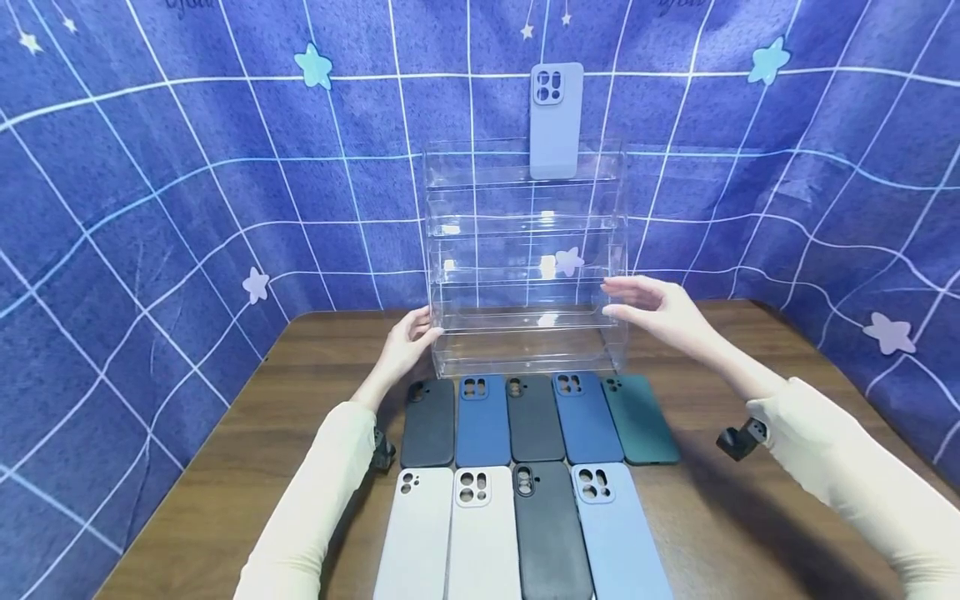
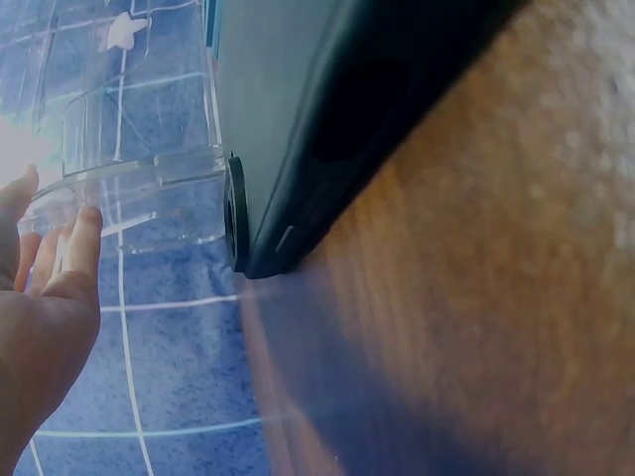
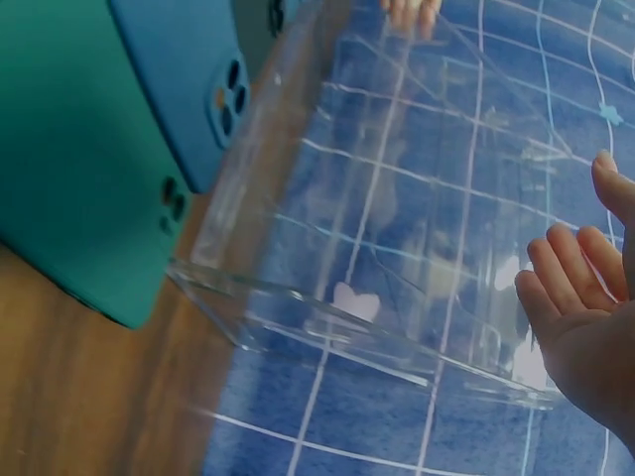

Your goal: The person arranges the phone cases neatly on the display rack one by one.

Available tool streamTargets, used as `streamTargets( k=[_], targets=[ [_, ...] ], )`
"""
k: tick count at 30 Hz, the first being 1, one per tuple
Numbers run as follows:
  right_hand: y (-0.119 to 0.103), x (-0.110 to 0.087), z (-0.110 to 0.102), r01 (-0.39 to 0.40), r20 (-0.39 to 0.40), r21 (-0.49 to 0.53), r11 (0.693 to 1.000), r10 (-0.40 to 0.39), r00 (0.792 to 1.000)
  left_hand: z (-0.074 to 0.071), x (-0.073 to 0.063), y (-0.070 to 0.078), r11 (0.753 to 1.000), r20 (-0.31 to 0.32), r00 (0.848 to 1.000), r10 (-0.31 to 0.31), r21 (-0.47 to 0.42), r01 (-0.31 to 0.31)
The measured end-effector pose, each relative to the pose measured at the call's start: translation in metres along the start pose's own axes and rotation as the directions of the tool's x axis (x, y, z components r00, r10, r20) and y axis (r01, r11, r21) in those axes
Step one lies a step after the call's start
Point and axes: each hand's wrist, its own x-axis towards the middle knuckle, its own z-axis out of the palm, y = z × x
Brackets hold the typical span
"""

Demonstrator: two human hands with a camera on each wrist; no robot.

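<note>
A clear tiered display rack point(image 1: 525, 321) stands upright at the back of the table. My left hand point(image 1: 406, 340) holds its lower left edge, thumb in front and fingers at the side; the left wrist view shows this hand point(image 2: 55, 307) at the clear plastic. Beside the rack's right side is my right hand point(image 1: 660, 310), fingers extended and thumb apart. In the right wrist view that hand point(image 3: 585, 307) shows its palm with nothing in it. A pale lilac phone case point(image 1: 557, 133) leans upright in the top tier, right of the middle.
Two rows of phone cases lie before the rack, including a green one point(image 1: 642, 421), a blue one point(image 1: 483, 425), a black one point(image 1: 553, 533), a white one point(image 1: 486, 542) and a light blue one point(image 1: 624, 542). A blue grid-patterned cloth point(image 1: 225, 192) hangs behind the wooden table point(image 1: 300, 375).
</note>
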Motion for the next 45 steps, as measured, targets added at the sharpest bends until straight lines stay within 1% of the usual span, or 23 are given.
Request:
streamTargets(
  k=[3, 6, 9, 12, 15, 18, 23, 29, 34, 37, 45],
  targets=[
    [0.001, -0.007, 0.005, 0.0, 0.03, 0.015, 1.0, 0.0, 1.0, -0.002, -0.001, -0.001, 1.0, -0.008, 1.0, 0.025, 0.005, -0.025],
    [0.002, -0.014, 0.01, -0.014, 0.058, 0.023, 1.0, 0.012, 0.998, -0.002, 0.0, 0.001, 1.0, -0.013, 1.0, 0.016, -0.01, -0.017],
    [0.002, -0.022, 0.015, -0.03, 0.088, 0.013, 0.999, 0.029, 0.996, -0.001, 0.002, 0.002, 1.0, 0.006, 1.0, -0.015, -0.022, 0.015],
    [0.0, -0.032, 0.02, -0.046, 0.122, 0.002, 0.999, 0.045, 0.991, 0.0, 0.001, 0.002, 0.999, 0.018, 0.999, -0.039, -0.009, 0.039],
    [-0.002, -0.043, 0.027, -0.034, 0.155, -0.008, 0.999, 0.035, 0.987, -0.001, -0.001, 0.002, 0.998, 0.02, 0.998, -0.056, 0.006, 0.056],
    [-0.002, -0.052, 0.032, -0.019, 0.168, -0.011, 1.0, 0.02, 0.986, 0.0, -0.002, 0.001, 0.998, 0.017, 0.998, -0.058, 0.005, 0.058],
    [-0.001, -0.065, 0.038, -0.025, 0.192, 0.005, 1.0, 0.023, 0.981, 0.0, -0.004, 0.003, 0.998, 0.019, 0.998, -0.053, 0.018, 0.053],
    [0.008, -0.079, 0.042, -0.002, 0.22, -0.006, 1.0, 0.003, 0.975, 0.002, -0.004, 0.004, 0.998, 0.012, 0.998, -0.056, 0.017, 0.056],
    [0.012, -0.09, 0.044, -0.02, 0.238, 0.011, 1.0, 0.017, 0.971, 0.002, -0.005, 0.003, 0.999, 0.008, 0.999, -0.045, 0.009, 0.045],
    [0.015, -0.096, 0.046, -0.028, 0.25, 0.003, 1.0, 0.026, 0.968, 0.002, -0.007, 0.002, 0.999, 0.004, 0.999, -0.05, -0.001, 0.05],
    [0.026, -0.109, 0.046, -0.013, 0.272, -0.036, 0.999, 0.022, 0.962, 0.002, -0.008, 0.0, 0.998, -0.006, 0.998, -0.061, 0.01, 0.061]
  ],
)
